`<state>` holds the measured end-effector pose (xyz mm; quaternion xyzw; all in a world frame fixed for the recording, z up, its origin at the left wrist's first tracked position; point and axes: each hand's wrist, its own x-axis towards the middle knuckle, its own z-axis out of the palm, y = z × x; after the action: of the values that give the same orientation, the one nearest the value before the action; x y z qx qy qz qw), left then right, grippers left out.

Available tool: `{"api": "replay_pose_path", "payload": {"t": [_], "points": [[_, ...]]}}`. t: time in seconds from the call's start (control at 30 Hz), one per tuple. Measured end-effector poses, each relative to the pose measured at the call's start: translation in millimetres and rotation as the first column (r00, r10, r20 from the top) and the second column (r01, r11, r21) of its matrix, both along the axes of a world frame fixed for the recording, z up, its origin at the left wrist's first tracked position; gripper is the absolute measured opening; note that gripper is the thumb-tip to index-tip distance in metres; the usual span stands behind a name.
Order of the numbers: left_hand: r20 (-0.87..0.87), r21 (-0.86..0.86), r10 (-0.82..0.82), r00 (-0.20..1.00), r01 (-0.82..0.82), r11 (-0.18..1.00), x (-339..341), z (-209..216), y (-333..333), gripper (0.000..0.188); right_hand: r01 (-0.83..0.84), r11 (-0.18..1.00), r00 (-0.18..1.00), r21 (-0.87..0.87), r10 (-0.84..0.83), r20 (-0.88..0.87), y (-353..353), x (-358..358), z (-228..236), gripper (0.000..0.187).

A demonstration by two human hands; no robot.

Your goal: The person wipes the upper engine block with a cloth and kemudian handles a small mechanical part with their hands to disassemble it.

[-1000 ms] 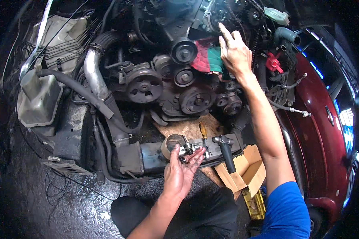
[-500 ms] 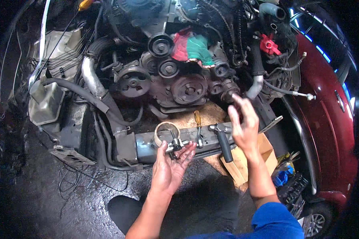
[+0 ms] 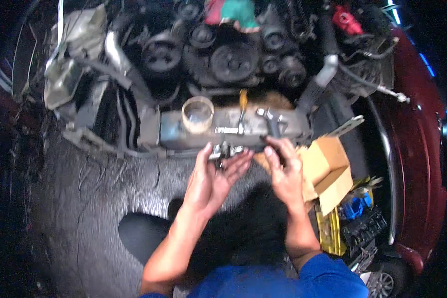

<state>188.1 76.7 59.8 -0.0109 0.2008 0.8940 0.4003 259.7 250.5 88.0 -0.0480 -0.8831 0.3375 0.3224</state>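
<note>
Gleaming: metal part (image 3: 225, 151), dark-centred | long axis crosswise, one end toward cardboard box (image 3: 315, 171) | left of box, pinched in left hand (image 3: 211, 181) | right hand (image 3: 286, 175) apart, its grip unclear from here

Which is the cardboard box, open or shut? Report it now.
Open: the cardboard box has a flap folded outward, and its inner walls show.

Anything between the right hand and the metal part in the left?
Only the fingertips of the left hand, by the right end of the metal part, lie partly between it and the right hand; nothing else visible does.
</note>
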Motion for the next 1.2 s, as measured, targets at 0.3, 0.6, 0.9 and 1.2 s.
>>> {"api": "replay_pose_path", "payload": {"t": [0.3,0.6,0.9,1.2], "points": [[0.021,0.016,-0.077,0.997,0.076,0.997,19.7,-24.6,9.5,0.061,-0.066,0.964,0.983,-0.257,0.107,0.151,-13.7,25.1,-32.2,0.034],[0.085,-0.016,-0.139,0.987,0.140,0.990,27.7,-46.2,19.9,0.066,-0.051,0.986,0.990,-0.157,0.070,0.119,-15.7,37.5,-50.0,0.044],[0.113,-0.060,-0.178,0.977,0.186,0.981,33.8,-48.0,21.7,0.064,-0.047,0.990,0.998,-0.130,0.052,0.038,-18.3,36.2,-63.2,0.039],[0.030,-0.159,-0.251,0.968,0.252,0.954,23.2,-51.3,15.2,0.060,-0.045,0.958,0.995,-0.283,0.070,0.077,-24.7,34.6,-65.6,0.035]]}}
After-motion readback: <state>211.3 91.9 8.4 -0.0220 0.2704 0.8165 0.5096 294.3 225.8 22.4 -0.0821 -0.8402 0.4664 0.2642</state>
